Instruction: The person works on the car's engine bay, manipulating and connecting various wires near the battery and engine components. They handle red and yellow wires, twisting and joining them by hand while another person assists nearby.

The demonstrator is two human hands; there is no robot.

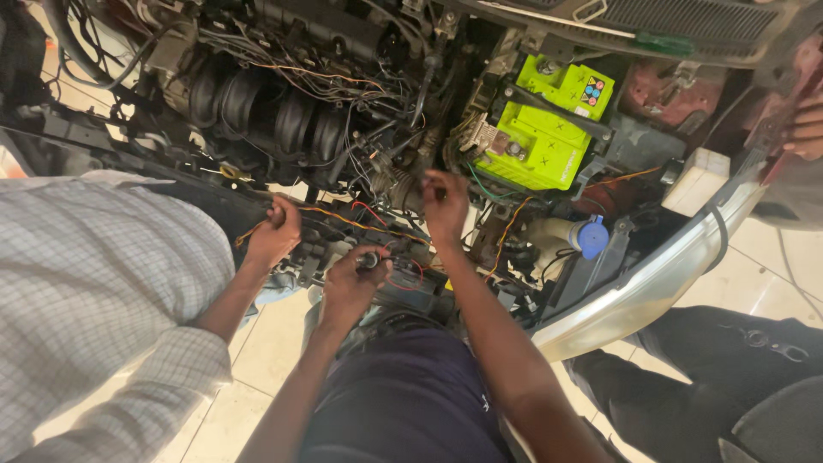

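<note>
I am working on the wiring in the open engine bay: my left hand (350, 283) pinches a small black connector (370, 259) with red wires, low at the car's front edge. My right hand (446, 206) closes on a part just above it, perhaps a hose; the view is dark there. A co-worker's hand (276, 233) grips the orange wire (343, 219) beside mine, so the next move needs care with these thin wires.

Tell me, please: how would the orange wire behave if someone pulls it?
The orange wire is thin and sagging, so it is probably floppy and light. It runs among other cables, so it may snag. A co-worker's hand already grips one end.

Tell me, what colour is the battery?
Bright yellow-green battery, clearest in the head view.
</note>
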